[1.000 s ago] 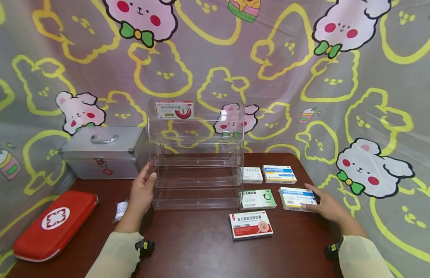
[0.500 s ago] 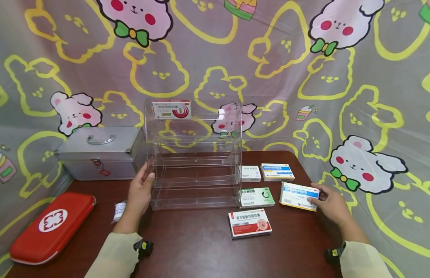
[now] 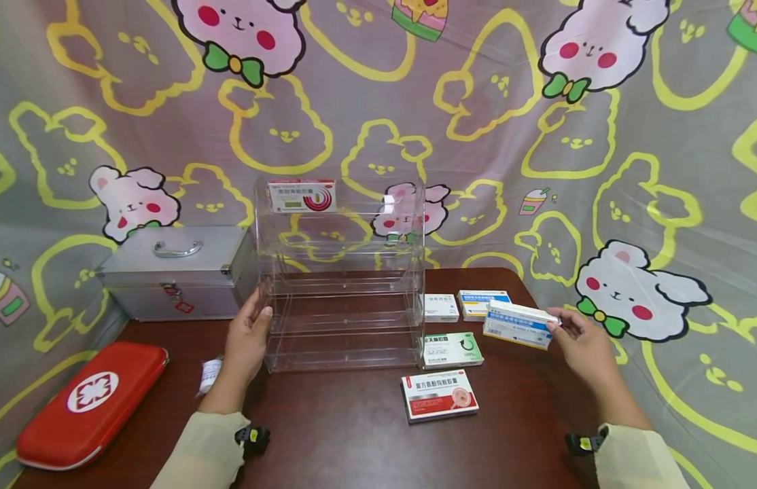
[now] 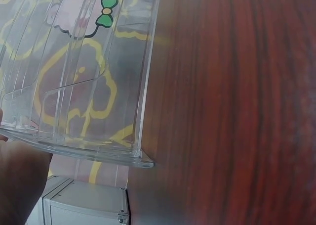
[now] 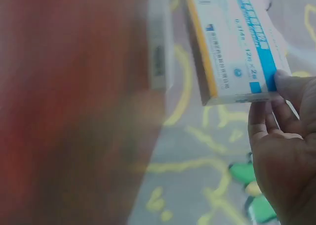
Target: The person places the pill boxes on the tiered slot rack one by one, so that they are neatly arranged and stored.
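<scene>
My right hand [image 3: 583,346] pinches a blue-and-white medicine box [image 3: 518,324] by its right end, thumb in front and fingers behind. The box hangs tilted above the table; the right wrist view shows its printed face and yellow edge. At its left side, a clear acrylic tiered display rack [image 3: 344,356] is held by my left hand [image 3: 247,333], the thumb on the near side and the other fingers partly hidden. On the rack's top tier, at the left, stands a red-and-white medicine box [image 3: 302,197].
Right of the rack lie a white box [image 3: 439,309], another blue-and-white box [image 3: 476,299], a green-and-white box [image 3: 452,350] and a red-and-white box [image 3: 439,396]. To the left are a silver metal case [image 3: 177,292], a red first-aid pouch [image 3: 103,401] and a small white roll [image 3: 210,373].
My right hand has lifted the blue-and-white medicine box off the table, tilting it and bringing it slightly left and farther back. The left hand stays at the rack's side.
</scene>
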Motion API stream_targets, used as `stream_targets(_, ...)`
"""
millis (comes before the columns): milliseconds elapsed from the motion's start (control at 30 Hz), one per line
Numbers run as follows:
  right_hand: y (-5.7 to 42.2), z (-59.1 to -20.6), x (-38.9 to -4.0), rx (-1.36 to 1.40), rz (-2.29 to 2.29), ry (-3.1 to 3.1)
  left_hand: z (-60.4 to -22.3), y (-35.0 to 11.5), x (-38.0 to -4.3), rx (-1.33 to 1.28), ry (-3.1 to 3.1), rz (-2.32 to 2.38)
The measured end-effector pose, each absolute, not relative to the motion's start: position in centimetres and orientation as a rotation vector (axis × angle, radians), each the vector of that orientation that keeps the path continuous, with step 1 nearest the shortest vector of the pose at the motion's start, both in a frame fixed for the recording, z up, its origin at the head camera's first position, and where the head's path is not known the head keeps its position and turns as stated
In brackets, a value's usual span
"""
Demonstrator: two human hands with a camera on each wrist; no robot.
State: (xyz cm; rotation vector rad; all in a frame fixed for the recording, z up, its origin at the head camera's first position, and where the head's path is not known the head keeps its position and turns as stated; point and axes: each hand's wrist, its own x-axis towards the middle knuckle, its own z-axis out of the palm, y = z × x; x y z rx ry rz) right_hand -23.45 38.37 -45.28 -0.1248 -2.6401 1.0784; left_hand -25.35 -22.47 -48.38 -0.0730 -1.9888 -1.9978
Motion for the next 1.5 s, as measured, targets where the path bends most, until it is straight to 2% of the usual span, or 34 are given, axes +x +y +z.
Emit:
stream_targets(200,35.0,-41.4,-24.8,0.009,1.293,-2.432,-48.4,-22.4,-25.3,-0.084,-1.975,-2.002)
stream_targets(433,29.1,-36.7,-28.8,0.337,1.954,-1.859,-48.6,-22.6,-25.4,-0.081,-1.988,-1.979)
stream_targets(533,25.8,-34.5,-30.7,0.421,2.086,-1.657,-48.6,-22.7,-25.5,-0.081,-1.993,-1.981)
stream_targets(767,19.1,-29.8,-33.8,0.480,1.958,-1.771,-48.5,-22.9,-25.5,-0.048,-2.019,-1.959)
stream_targets(1033,14.6,-26.1,-36.5,0.429,1.926,-1.797,-48.0,-22.7,-25.4,-0.061,-2.027,-1.972)
stream_targets(1267,12.2,-24.4,-38.3,0.394,2.020,-1.711,-48.2,-22.6,-25.5,-0.049,-2.023,-1.971)
stream_targets(1500,11.3,-24.3,-38.9,0.385,2.148,-1.602,-48.3,-22.6,-25.4,-0.038,-2.037,-1.965)
